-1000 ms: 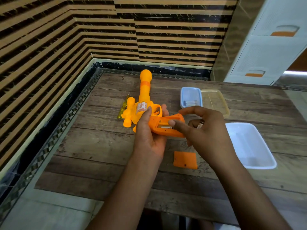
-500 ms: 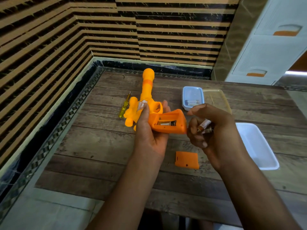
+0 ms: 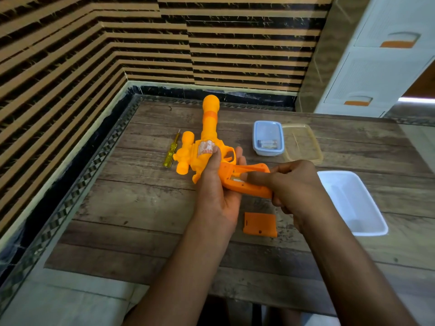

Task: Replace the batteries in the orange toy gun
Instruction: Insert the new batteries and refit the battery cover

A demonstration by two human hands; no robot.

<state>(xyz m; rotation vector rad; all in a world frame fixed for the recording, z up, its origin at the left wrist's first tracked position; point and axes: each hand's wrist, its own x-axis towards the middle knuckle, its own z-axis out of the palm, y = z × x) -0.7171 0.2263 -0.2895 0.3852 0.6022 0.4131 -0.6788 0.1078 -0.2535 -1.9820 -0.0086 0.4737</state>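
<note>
1. Head view: right hand (image 3: 294, 184) is back at the toy gun (image 3: 209, 128), held over the counter (image 3: 141, 208); half a second ago it hung clear.
2. Left hand (image 3: 216, 191): grip wrapped round the gun body. Right forefinger probes the open handle bay; right grip contents: cannot tell.
3. Judgement: cell swap unfinished, battery cover (image 3: 260, 224) still off.

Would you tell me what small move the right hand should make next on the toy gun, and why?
With the right hand, probably press the forefinger a little deeper into the open battery compartment to finish the battery work there. The left hand grips the orange toy gun, and the cover lies off on the table, so closing up comes later.
</note>
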